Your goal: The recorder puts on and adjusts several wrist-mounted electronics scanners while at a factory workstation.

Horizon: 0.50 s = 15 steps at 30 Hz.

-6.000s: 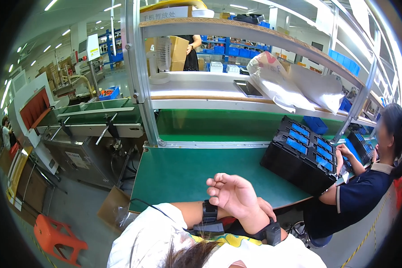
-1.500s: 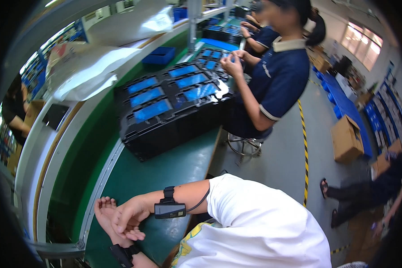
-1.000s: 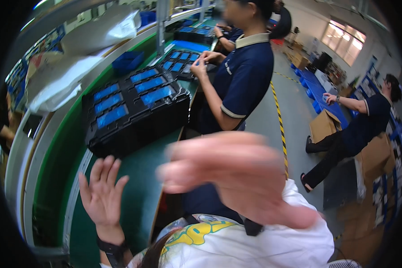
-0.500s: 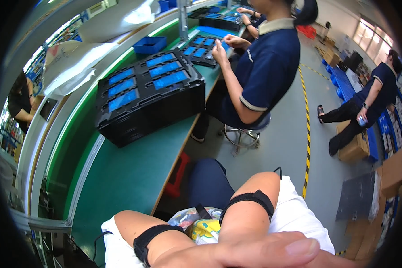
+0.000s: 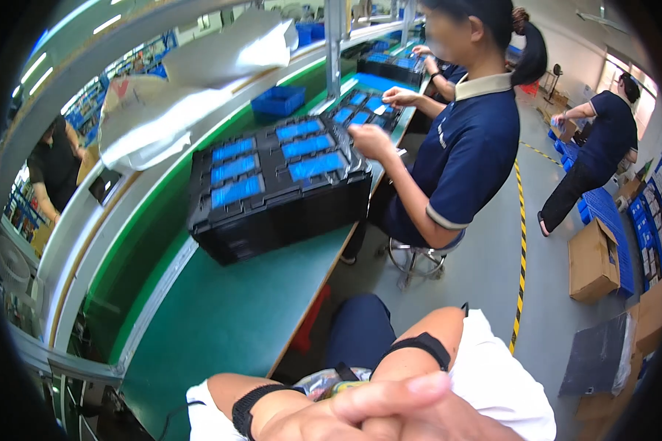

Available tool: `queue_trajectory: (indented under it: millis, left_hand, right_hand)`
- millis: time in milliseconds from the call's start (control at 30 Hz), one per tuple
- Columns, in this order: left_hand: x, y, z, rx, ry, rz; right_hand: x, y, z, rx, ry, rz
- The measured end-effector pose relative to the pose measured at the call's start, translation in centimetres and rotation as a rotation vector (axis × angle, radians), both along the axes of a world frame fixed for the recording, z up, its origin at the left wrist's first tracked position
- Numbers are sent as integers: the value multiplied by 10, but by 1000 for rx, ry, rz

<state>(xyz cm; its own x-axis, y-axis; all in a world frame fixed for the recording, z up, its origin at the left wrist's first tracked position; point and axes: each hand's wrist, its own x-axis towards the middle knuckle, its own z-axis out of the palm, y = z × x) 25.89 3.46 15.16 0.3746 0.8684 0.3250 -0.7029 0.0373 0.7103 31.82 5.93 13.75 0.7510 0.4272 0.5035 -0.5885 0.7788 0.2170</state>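
The head view has the wearer's left hand and right hand closest to me, lapped together below the surface's near right corner, one thumb stretched out on top. The other fingers are mostly hidden or cut off, so I can't tell how firmly they grip or whether anything lies between them. A black strap circles the right forearm.

Beyond is the green worktable. Well apart from the hands, toward its far end, sits the black crate, its long axis apparently lying across the surface at a slight slant, from the left edge to the right. Its blue pads face up in two columns of three.

A co-worker sits along the right edge, one hand crossing my sight of the crate's far right corner. Past the left edge are a blue bin and white plastic sheeting draped on a shelf. Behind the crate lies another black tray; farther right, someone stands.
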Motion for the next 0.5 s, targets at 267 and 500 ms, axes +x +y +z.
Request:
queue_trajectory:
  millis: [267, 500]
  left_hand:
    - [-57, -93, -103, 341, -125, -317]
    - [-67, 86, 8, 790, -183, -591]
  right_hand:
    - [28, 10, -5, 271, -540, 112]
    - [62, 40, 38, 671, -993, 227]
